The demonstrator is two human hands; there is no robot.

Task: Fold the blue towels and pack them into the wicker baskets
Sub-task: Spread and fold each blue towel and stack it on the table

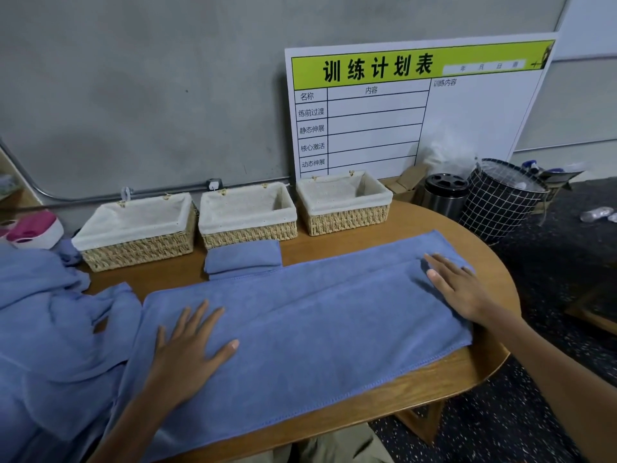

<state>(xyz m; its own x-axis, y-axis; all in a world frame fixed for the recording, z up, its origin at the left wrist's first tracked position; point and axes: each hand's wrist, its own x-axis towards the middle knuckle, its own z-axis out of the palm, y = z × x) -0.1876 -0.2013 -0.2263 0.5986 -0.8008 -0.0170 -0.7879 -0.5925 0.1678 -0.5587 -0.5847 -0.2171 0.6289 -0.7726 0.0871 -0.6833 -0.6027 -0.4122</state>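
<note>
A long blue towel, folded lengthwise, lies flat across the wooden table. My left hand presses flat on its left part with fingers spread. My right hand rests flat on its right end. A small folded blue towel sits behind it, in front of the middle wicker basket. The left wicker basket and the right wicker basket flank the middle one; all three have white liners and hold nothing. A heap of unfolded blue towels lies at the left.
A white schedule board leans on the grey wall behind the baskets. A steel canister and a black grid-pattern bin stand at the back right. A pink and white object sits far left. Dark speckled floor lies right of the table.
</note>
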